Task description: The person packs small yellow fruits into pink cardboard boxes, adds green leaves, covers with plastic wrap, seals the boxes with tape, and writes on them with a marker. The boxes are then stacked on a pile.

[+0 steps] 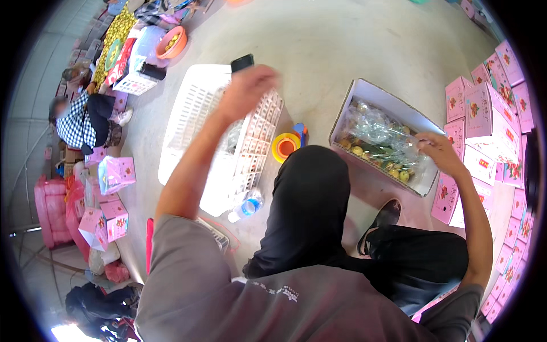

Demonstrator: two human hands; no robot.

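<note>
My left hand (251, 90), blurred by motion, is over the far right part of an upturned-looking white plastic crate (201, 115). A dark phone (242, 63) shows just beyond its wrist; whether the fingers hold anything is unclear. At the right end of an open cardboard box (339, 115), my right hand (440, 151) pinches clear plastic film (376, 126). Under and around the film lie several yellow-green round fruits (358, 150), partly hidden by it. The box rests on the floor to the right of my knee.
Tape rolls (285, 147) and a plastic bottle (247, 207) sit beside the crate. Pink printed cartons (483, 107) are stacked at right. At left, a person in a checked shirt (77, 128) sits near piled fruit (122, 30) and an orange basin (181, 42).
</note>
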